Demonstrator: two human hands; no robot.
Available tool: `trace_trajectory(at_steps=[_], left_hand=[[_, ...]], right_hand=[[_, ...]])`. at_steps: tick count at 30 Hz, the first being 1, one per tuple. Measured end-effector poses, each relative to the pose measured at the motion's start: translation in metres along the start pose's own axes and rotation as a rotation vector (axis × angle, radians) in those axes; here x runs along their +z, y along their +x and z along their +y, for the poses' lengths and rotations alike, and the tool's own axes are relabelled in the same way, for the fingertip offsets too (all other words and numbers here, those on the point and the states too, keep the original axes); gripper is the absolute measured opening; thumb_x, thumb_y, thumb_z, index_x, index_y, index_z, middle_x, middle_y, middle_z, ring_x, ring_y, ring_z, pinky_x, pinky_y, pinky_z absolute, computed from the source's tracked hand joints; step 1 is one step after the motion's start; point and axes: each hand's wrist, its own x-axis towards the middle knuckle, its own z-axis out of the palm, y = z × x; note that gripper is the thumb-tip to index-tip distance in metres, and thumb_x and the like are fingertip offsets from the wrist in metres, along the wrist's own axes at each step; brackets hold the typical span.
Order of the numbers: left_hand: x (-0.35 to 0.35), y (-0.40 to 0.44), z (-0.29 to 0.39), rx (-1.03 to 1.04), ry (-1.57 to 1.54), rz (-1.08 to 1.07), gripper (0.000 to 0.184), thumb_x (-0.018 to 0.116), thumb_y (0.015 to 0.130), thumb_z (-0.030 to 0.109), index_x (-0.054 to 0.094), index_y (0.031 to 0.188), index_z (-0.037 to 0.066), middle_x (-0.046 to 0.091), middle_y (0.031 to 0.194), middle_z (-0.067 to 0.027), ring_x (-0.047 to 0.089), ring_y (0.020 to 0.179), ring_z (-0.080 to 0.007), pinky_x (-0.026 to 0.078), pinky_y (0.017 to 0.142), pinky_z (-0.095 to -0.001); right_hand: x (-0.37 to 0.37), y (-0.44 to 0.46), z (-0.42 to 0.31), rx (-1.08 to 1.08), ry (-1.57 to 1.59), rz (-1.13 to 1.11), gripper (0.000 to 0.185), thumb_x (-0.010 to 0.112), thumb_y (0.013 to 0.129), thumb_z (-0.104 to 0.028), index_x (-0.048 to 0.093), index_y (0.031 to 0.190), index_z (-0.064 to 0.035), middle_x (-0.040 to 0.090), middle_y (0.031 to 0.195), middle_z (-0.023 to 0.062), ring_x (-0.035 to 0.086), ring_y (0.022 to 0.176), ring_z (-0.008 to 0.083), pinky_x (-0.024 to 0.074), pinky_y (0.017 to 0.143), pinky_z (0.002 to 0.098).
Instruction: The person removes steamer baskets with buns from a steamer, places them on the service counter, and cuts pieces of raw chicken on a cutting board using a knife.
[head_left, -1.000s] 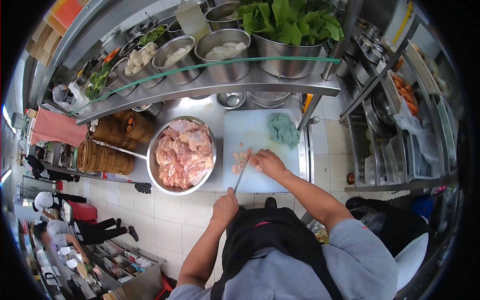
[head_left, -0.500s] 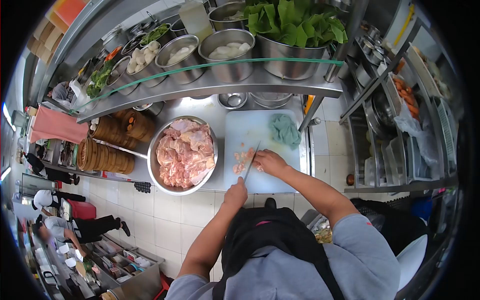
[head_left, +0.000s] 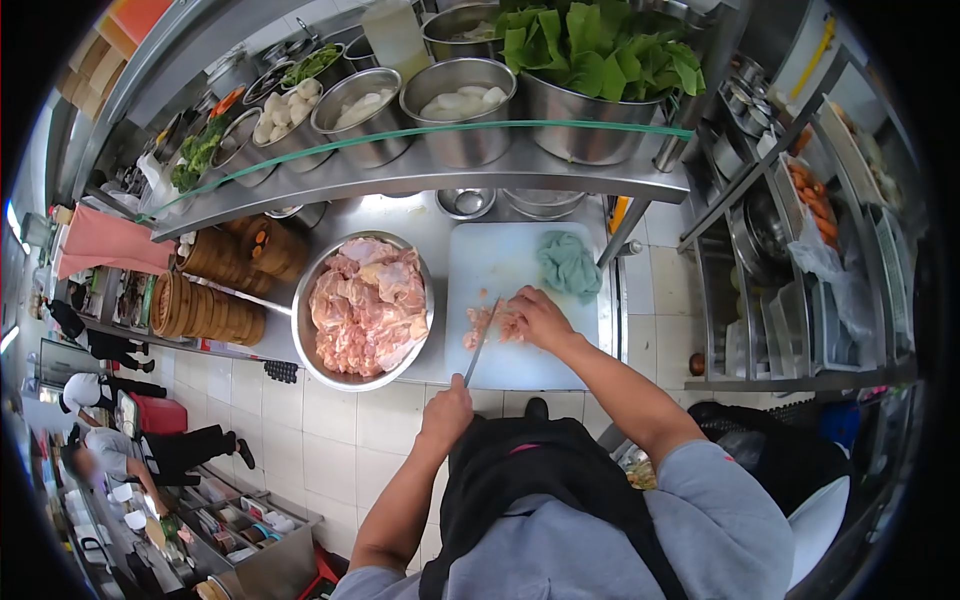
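Observation:
My left hand [head_left: 447, 412] is closed around the handle of a kitchen knife [head_left: 484, 342], just off the near edge of the white cutting board [head_left: 575, 372]. The blade points away from me and lies among small pieces of chopped raw chicken [head_left: 474, 318]. My right hand [head_left: 540, 318] rests on the board just right of the blade, its fingers bent down over more chicken [head_left: 508, 326]; the fingertips are partly hidden. Left of the board stands a large steel bowl [head_left: 432, 345] heaped with raw chicken [head_left: 368, 305].
A crumpled green cloth [head_left: 568, 265] lies at the board's far right. Overhead, a steel shelf [head_left: 420, 188] carries pots of vegetables and leafy greens [head_left: 600, 50]. Bamboo steamers [head_left: 205, 310] stand at the left. A storage rack [head_left: 780, 380] is at right; other people work at far left.
My left hand has drawn the knife back toward me and slightly left. My right hand has stayed nearly in place, with more chicken showing beside its fingers.

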Motion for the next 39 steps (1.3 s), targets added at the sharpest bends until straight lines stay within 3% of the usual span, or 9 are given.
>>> trace_trajectory(at_steps=[2, 4, 14, 23, 25, 32, 35, 37, 39], left_hand=[[-0.005, -0.003, 0.009, 0.007, 0.021, -0.007, 0.023, 0.054, 0.101, 0.020, 0.048, 0.109, -0.001, 0.067, 0.074, -0.0327, 0.069, 0.070, -0.0516, 0.056, 0.065, -0.0612], [-0.007, -0.010, 0.017, -0.002, 0.017, -0.042, 0.023, 0.053, 0.101, 0.019, 0.048, 0.109, -0.002, 0.067, 0.074, -0.0327, 0.069, 0.071, -0.0514, 0.056, 0.065, -0.0611], [0.061, 0.044, 0.031, -0.029, -0.202, 0.000, 0.021, 0.047, 0.101, 0.016, 0.048, 0.110, -0.003, 0.069, 0.081, -0.0336, 0.069, 0.076, -0.0529, 0.057, 0.071, -0.0613], [0.003, -0.018, 0.015, -0.035, -0.048, -0.101, 0.021, 0.048, 0.100, 0.016, 0.048, 0.111, -0.002, 0.069, 0.082, -0.0345, 0.070, 0.080, -0.0528, 0.056, 0.074, -0.0623], [0.011, -0.016, 0.024, -0.029, -0.056, -0.129, 0.021, 0.048, 0.100, 0.016, 0.048, 0.112, -0.002, 0.069, 0.082, -0.0344, 0.070, 0.080, -0.0530, 0.056, 0.074, -0.0625], [0.051, 0.036, 0.039, -0.057, -0.182, -0.082, 0.025, 0.047, 0.100, 0.016, 0.046, 0.117, -0.003, 0.068, 0.085, -0.0364, 0.069, 0.086, -0.0547, 0.054, 0.078, -0.0649], [0.055, 0.018, 0.021, -0.034, -0.185, -0.094, 0.025, 0.046, 0.101, 0.017, 0.046, 0.117, -0.003, 0.068, 0.083, -0.0363, 0.069, 0.084, -0.0546, 0.054, 0.077, -0.0649], [0.041, -0.005, 0.012, -0.027, -0.146, -0.101, 0.025, 0.046, 0.101, 0.017, 0.047, 0.117, -0.003, 0.068, 0.083, -0.0359, 0.069, 0.082, -0.0542, 0.054, 0.076, -0.0647], [0.031, -0.017, 0.004, -0.025, -0.110, -0.125, 0.025, 0.046, 0.101, 0.017, 0.047, 0.117, -0.003, 0.068, 0.082, -0.0354, 0.069, 0.080, -0.0539, 0.054, 0.074, -0.0645]], right_hand=[[-0.002, 0.002, -0.004, -0.064, -0.092, 0.105, 0.008, 0.065, 0.081, -0.010, 0.071, 0.085, -0.0078, 0.066, 0.094, 0.0097, 0.064, 0.096, 0.0314, 0.0540, 0.085, 0.0435], [-0.001, -0.004, -0.006, -0.082, -0.177, -0.129, 0.008, 0.066, 0.082, -0.010, 0.071, 0.088, -0.0075, 0.066, 0.094, 0.0090, 0.063, 0.099, 0.0294, 0.0533, 0.088, 0.0426], [0.019, -0.008, 0.008, -0.095, -0.196, -0.112, 0.010, 0.068, 0.086, -0.011, 0.069, 0.095, -0.0074, 0.064, 0.094, 0.0116, 0.064, 0.091, 0.0336, 0.0538, 0.083, 0.0455], [0.005, -0.020, 0.011, 0.062, -0.078, -0.116, 0.011, 0.069, 0.084, -0.015, 0.069, 0.091, -0.0056, 0.065, 0.100, 0.0133, 0.066, 0.095, 0.0352, 0.0552, 0.084, 0.0450], [0.006, -0.018, 0.007, -0.045, -0.140, -0.134, 0.012, 0.069, 0.084, -0.014, 0.069, 0.090, -0.0047, 0.065, 0.098, 0.0133, 0.066, 0.094, 0.0354, 0.0558, 0.083, 0.0450], [0.012, -0.016, 0.011, -0.099, -0.260, -0.214, 0.013, 0.069, 0.085, -0.016, 0.070, 0.091, -0.0044, 0.066, 0.093, 0.0135, 0.066, 0.093, 0.0358, 0.0558, 0.083, 0.0454], [0.008, -0.019, 0.014, -0.020, -0.195, -0.147, 0.013, 0.069, 0.085, -0.015, 0.071, 0.092, -0.0041, 0.067, 0.096, 0.0148, 0.066, 0.091, 0.0367, 0.0556, 0.081, 0.0458], [0.000, -0.025, 0.008, 0.112, 0.000, 0.051, 0.012, 0.069, 0.085, -0.014, 0.070, 0.091, -0.0036, 0.067, 0.095, 0.0155, 0.066, 0.088, 0.0376, 0.0552, 0.078, 0.0459], [-0.006, -0.029, 0.010, 0.173, 0.030, 0.024, 0.012, 0.070, 0.085, -0.014, 0.070, 0.091, -0.0036, 0.067, 0.094, 0.0157, 0.066, 0.088, 0.0377, 0.0552, 0.077, 0.0459]])
